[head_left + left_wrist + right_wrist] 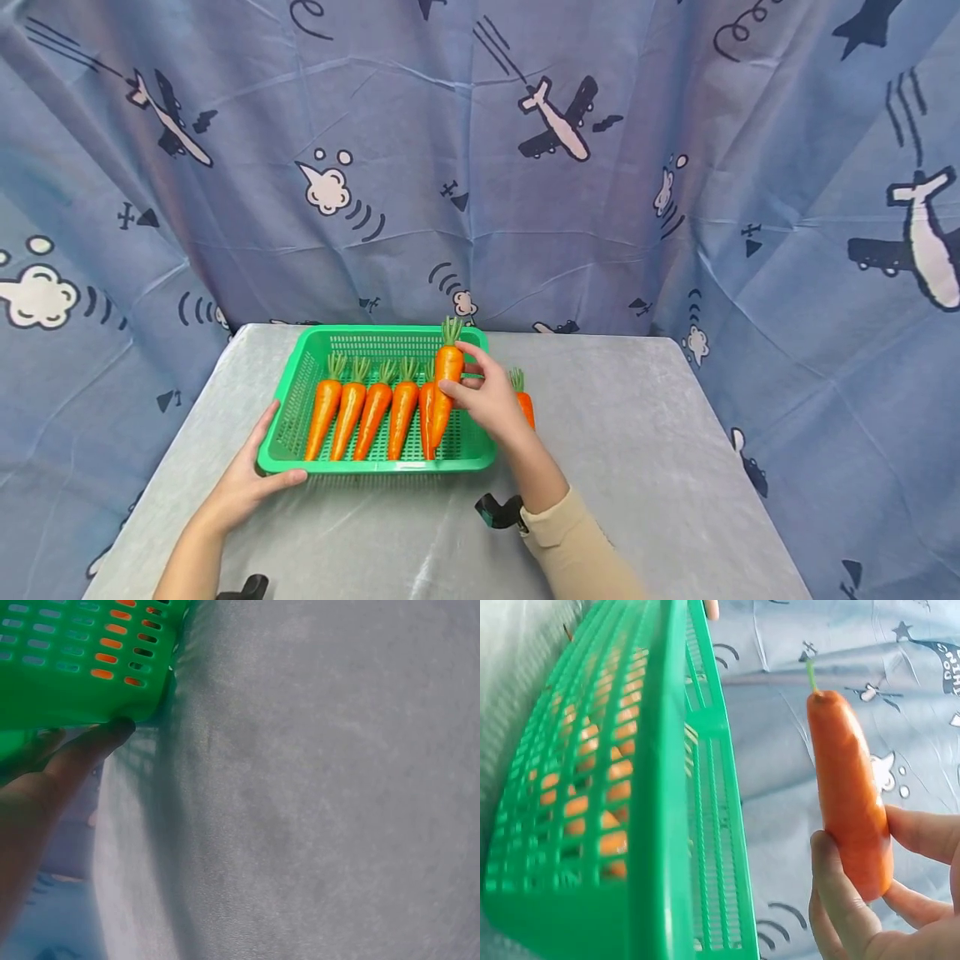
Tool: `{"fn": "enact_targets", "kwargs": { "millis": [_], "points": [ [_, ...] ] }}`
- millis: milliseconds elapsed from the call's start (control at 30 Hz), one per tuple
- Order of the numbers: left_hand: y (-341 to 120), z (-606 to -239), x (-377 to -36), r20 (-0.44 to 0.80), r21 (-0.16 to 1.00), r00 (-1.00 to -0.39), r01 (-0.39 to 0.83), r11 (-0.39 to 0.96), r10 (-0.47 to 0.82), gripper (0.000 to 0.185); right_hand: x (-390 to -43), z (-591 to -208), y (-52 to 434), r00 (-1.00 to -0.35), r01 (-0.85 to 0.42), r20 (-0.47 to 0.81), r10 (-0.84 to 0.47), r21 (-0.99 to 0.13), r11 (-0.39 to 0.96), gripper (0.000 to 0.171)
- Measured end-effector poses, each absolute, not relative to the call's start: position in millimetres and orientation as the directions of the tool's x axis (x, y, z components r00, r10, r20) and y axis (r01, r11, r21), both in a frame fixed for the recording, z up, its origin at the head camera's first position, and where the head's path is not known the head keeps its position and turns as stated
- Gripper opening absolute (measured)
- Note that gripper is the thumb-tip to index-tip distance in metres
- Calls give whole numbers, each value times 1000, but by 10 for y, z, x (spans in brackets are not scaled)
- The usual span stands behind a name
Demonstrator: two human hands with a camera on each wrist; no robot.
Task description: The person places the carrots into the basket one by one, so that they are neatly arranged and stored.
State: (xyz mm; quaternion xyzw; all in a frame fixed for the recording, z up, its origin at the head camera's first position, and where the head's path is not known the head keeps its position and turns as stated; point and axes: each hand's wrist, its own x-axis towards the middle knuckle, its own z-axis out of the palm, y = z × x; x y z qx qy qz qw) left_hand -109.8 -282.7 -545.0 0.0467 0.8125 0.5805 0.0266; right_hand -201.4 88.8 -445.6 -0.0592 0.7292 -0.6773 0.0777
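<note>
My right hand (491, 396) pinches an orange carrot (448, 367) between thumb and fingers, green stalks pointing away, above the right part of a green plastic basket (352, 467). In the right wrist view the held carrot (847, 780) is beside the basket's rim (658, 780), with fingers (844, 900) on one side of it. Several carrots (325, 408) lie side by side inside the basket, tops toward the far side. My left hand (238, 483) touches the basket's near left corner, thumb along the front and fingers along the left side, fairly straight.
Another carrot (527, 408) lies to the right of the basket, partly hidden by my right hand and wrist. A grey cloth-covered table (637, 467) carries everything. Blue curtains (420, 200) with airplane prints stand behind and at the sides.
</note>
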Motion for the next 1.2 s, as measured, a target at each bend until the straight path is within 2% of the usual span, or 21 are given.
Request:
{"fn": "enact_targets", "kwargs": {
  "millis": [167, 700, 1000, 1200],
  "points": [
    [-2824, -5452, -1101, 16, 948, -994, 50, 314, 110, 116, -2041, -4462, 666, -975, 39, -53, -217, -997, 67, 66],
    [-2826, -5457, -1097, 21, 950, -994, 55, 307, 110, 115, -2165, -4632, -142, -964, 138, -175, -200, -973, 186, 64],
    [-2826, -5473, -1116, 29, 956, -992, 64, 287, 124, 115, -2200, -4891, -401, -978, 88, -151, -143, -923, 374, 63],
    [-2834, -5461, -1105, 34, 958, -992, 68, 280, 124, 115, -2216, -5021, -517, -975, 102, -183, -127, -873, 477, 64]
  ]
}}
